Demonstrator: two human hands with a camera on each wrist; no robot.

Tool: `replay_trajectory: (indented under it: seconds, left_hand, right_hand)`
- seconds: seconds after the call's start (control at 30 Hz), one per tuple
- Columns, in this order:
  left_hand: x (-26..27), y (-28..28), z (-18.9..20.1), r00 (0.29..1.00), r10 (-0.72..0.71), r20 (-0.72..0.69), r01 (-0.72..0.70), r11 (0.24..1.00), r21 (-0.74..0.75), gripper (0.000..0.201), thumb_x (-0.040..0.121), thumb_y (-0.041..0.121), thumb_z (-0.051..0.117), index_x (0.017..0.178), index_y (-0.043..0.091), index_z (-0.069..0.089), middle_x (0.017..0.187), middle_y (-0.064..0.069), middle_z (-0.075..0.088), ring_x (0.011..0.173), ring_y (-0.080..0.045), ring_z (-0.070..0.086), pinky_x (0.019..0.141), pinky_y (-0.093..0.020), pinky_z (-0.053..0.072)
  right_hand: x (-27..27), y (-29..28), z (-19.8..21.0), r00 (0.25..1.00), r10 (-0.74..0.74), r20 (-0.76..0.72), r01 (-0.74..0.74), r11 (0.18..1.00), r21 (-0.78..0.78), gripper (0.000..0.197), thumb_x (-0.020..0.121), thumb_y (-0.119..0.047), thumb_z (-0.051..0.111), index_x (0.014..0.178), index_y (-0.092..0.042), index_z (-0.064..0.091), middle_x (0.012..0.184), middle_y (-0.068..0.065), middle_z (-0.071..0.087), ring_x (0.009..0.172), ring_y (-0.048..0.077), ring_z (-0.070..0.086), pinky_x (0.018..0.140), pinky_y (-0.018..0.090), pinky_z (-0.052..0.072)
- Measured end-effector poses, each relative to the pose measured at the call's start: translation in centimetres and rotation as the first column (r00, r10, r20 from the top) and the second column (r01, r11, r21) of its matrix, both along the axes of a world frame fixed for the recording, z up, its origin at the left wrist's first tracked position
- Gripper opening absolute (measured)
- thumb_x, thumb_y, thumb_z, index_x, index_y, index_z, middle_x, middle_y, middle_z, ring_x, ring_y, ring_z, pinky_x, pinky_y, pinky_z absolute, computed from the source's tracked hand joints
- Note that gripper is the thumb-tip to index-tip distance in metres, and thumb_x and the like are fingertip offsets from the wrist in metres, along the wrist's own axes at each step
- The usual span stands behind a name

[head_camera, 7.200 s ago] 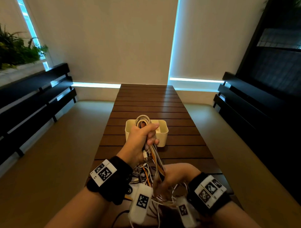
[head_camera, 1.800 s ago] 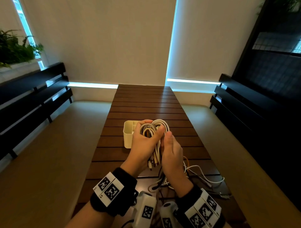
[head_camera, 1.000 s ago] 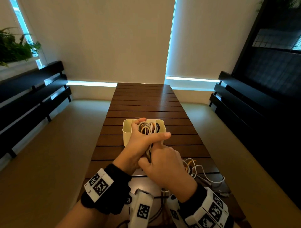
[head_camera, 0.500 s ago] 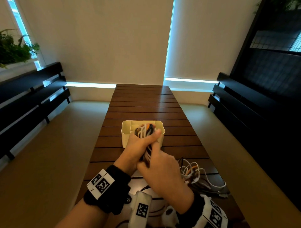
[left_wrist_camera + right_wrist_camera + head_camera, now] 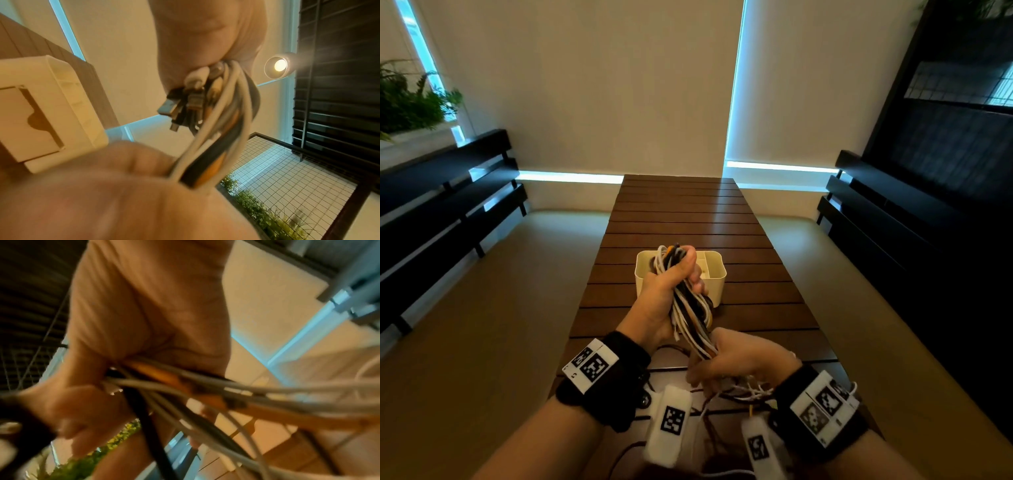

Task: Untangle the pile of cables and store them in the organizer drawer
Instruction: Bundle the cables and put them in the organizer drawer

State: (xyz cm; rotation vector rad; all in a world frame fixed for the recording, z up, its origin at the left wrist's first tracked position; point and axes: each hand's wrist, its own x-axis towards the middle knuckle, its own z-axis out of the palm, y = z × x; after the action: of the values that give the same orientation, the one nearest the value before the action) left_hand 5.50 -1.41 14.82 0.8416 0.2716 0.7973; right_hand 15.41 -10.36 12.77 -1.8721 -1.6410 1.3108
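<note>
Most of the cables (image 5: 690, 308) are gathered into one bundle of white, black and orange strands, but none of it sits in the organizer drawer (image 5: 714, 274) yet, as far as I can see. My left hand (image 5: 666, 294) is wrapped tight around the upper part of the bundle, holding it raised just in front of the cream drawer, which stands on the slatted wooden counter (image 5: 688, 212). In the left wrist view several plug ends hang out below my curled fingers. My right hand (image 5: 739, 359) is closed around the lower strands nearer to me, where they fan out. A few loose cable ends (image 5: 750, 390) trail on the counter under that wrist, so I judge the gathering unfinished. What remains, I think: draw in those stragglers, fold the bundle compact, and lower it into the drawer. I cannot tell whether knots remain inside the bundle.
</note>
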Motion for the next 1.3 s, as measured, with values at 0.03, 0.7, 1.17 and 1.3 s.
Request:
replay_trajectory:
  seconds: [0.03, 0.7, 1.17, 1.3]
  left_hand:
    - [-0.1, -0.1, -0.2, 0.999, -0.027, -0.026, 0.027, 1.000, 0.004, 0.008, 0.084, 0.022, 0.057, 0.079, 0.015, 0.057, 0.054, 0.003, 0.049, 0.045, -0.008, 0.048, 0.057, -0.024, 0.048]
    - [-1.0, 0.4, -0.8, 0.836, -0.170, -0.521, 0.300, 0.938, 0.175, 0.015, 0.084, 0.004, 0.065, 0.070, 0.010, 0.065, 0.058, -0.003, 0.058, 0.048, -0.011, 0.052, 0.053, -0.022, 0.050]
    - [-1.5, 0.3, -2.3, 0.819, -0.204, -0.536, 0.364, 0.907, 0.211, 0.042, 0.075, 0.003, 0.073, 0.114, -0.006, 0.060, 0.107, -0.021, 0.067, 0.095, -0.029, 0.067, 0.082, -0.037, 0.056]
    - [-1.4, 0.0, -2.6, 0.832, -0.178, -0.526, 0.331, 0.920, 0.212, 0.033, 0.077, -0.003, 0.069, 0.109, 0.004, 0.064, 0.099, -0.010, 0.071, 0.093, -0.023, 0.068, 0.082, -0.035, 0.055]
  right_hand:
    - [0.5, 0.3, 0.0, 0.997, 0.021, 0.069, -0.020, 1.000, -0.016, 0.008, 0.080, -0.021, 0.069, 0.077, -0.014, 0.065, 0.064, -0.004, 0.063, 0.063, 0.012, 0.062, 0.067, 0.024, 0.048]
    - [0.5, 1.5, 3.3, 0.657, -0.348, 0.669, 0.048, 0.904, 0.424, 0.011, 0.088, -0.033, 0.053, 0.080, -0.029, 0.059, 0.087, 0.001, 0.062, 0.089, 0.023, 0.060, 0.070, 0.031, 0.039]
    - [0.1, 1.8, 3.4, 0.705, -0.490, 0.513, 0.244, 0.846, 0.473, 0.024, 0.085, -0.006, 0.046, 0.094, -0.022, 0.030, 0.083, 0.002, 0.053, 0.082, 0.027, 0.052, 0.068, 0.037, 0.039]
    - [0.2, 2.3, 3.3, 0.714, -0.495, 0.495, 0.270, 0.847, 0.457, 0.028, 0.084, -0.002, 0.047, 0.096, -0.022, 0.031, 0.083, 0.001, 0.052, 0.082, 0.025, 0.050, 0.069, 0.038, 0.040]
